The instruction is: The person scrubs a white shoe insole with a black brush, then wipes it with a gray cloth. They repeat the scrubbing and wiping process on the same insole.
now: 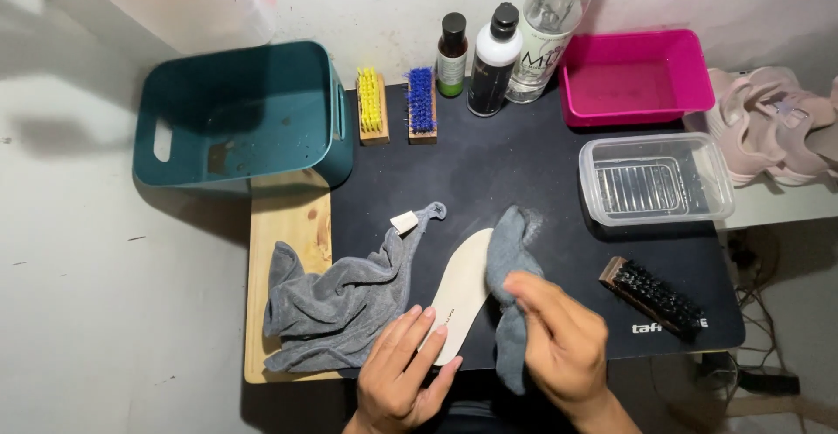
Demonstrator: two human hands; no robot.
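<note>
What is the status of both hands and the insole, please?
Left hand open, pinning insole. Right hand shut on grey cloth, wiping it. Grey towel alongside; nothing obstructing.

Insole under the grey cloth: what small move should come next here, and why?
Probably draw the grey cloth in the right hand down along the insole. The left hand pins the insole's near end, and the cloth lies along only its right edge.
</note>
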